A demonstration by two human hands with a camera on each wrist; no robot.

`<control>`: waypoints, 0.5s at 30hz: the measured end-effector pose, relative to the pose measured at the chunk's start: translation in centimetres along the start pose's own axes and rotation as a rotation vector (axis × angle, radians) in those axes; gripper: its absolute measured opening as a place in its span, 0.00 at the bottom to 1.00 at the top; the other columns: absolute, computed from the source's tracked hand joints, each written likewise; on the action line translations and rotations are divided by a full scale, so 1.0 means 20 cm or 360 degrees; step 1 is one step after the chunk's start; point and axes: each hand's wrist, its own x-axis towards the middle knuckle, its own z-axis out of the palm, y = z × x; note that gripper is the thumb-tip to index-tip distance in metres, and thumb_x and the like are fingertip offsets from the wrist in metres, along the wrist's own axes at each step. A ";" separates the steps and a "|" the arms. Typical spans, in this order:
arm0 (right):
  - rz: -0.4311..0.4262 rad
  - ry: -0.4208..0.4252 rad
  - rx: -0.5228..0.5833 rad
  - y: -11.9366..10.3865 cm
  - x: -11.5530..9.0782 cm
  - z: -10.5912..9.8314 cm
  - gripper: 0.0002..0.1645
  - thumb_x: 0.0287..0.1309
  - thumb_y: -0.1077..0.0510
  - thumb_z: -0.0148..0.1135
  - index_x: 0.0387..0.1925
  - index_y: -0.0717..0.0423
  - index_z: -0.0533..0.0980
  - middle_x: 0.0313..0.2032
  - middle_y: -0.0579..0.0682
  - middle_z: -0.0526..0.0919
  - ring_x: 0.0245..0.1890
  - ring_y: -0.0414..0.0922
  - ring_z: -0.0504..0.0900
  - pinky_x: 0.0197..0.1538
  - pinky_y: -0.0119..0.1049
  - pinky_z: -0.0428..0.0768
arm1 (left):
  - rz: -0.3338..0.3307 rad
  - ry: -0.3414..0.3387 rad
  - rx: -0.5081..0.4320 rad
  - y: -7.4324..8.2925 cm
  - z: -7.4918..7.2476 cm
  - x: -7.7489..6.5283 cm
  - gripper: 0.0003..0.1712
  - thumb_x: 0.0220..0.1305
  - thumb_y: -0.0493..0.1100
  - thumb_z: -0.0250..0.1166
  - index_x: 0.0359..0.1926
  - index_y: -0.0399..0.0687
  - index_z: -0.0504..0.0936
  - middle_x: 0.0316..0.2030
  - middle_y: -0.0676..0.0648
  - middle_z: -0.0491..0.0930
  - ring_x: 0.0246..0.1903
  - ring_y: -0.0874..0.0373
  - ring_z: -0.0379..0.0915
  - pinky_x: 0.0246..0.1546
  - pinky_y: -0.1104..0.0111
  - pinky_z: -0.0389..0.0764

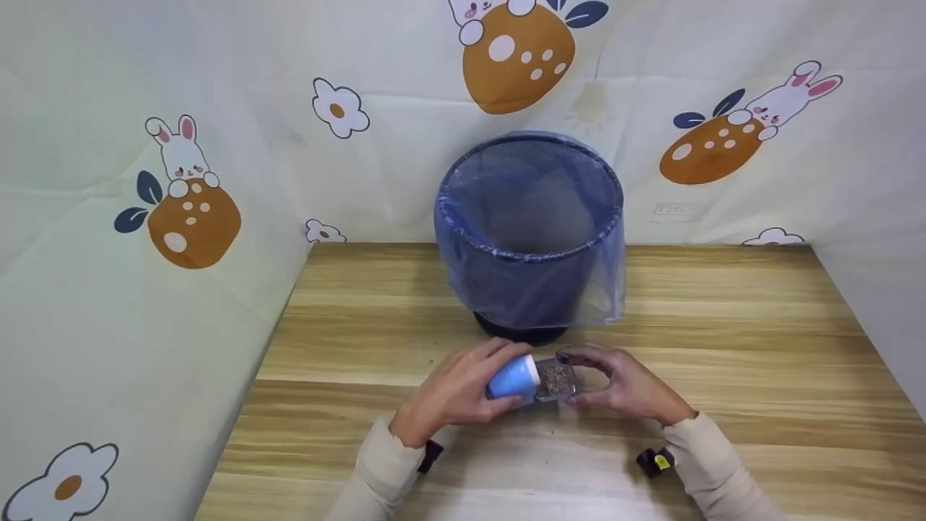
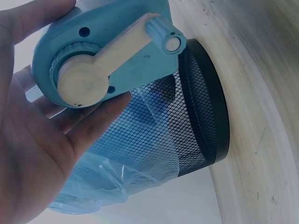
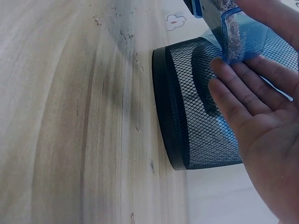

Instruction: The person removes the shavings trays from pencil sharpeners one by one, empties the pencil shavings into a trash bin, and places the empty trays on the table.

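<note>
My left hand (image 1: 463, 387) grips a blue crank pencil sharpener (image 1: 512, 378) with a white edge. In the left wrist view, its pale crank handle (image 2: 117, 49) and blue knob face the camera. From the sharpener's white-edged end juts a clear shavings drawer (image 1: 555, 380), filled with brown pencil shavings. My right hand (image 1: 631, 382) pinches the drawer's outer end between thumb and fingers. The right wrist view shows fingertips along the drawer's transparent blue wall (image 3: 247, 42). Both hands are low over the table, just in front of the bin.
A dark mesh waste bin (image 1: 517, 297) lined with a translucent blue bag (image 1: 608, 289) stands behind the hands. Shavings crumbs (image 3: 124, 35) lie scattered on the wooden table (image 1: 347, 347). Printed cloth walls (image 1: 391, 166) enclose the back and sides.
</note>
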 end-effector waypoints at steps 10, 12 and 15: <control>-0.0006 0.0022 0.0011 0.02 -0.01 0.00 0.40 0.39 0.62 0.74 0.58 0.61 0.70 0.54 0.51 0.76 0.54 0.50 0.76 0.60 0.37 0.71 | -0.0069 -0.0039 -0.0019 -0.02 0.00 -0.01 0.38 0.52 0.58 0.67 0.64 0.58 0.65 0.50 0.51 0.74 0.42 0.60 0.75 0.41 0.68 0.79; -0.0003 0.0028 0.0009 0.02 -0.01 0.00 0.40 0.39 0.61 0.74 0.58 0.60 0.71 0.54 0.51 0.76 0.54 0.50 0.76 0.60 0.38 0.71 | -0.0084 -0.0047 -0.0025 -0.02 0.00 -0.02 0.39 0.52 0.58 0.67 0.64 0.58 0.65 0.51 0.51 0.74 0.43 0.59 0.75 0.42 0.67 0.79; -0.0001 0.0034 0.0025 0.02 -0.02 -0.01 0.39 0.40 0.60 0.74 0.58 0.60 0.71 0.54 0.52 0.76 0.54 0.50 0.76 0.60 0.41 0.71 | -0.0103 -0.0045 -0.0014 -0.03 0.00 -0.02 0.39 0.51 0.58 0.67 0.64 0.59 0.65 0.51 0.51 0.74 0.43 0.59 0.75 0.42 0.66 0.79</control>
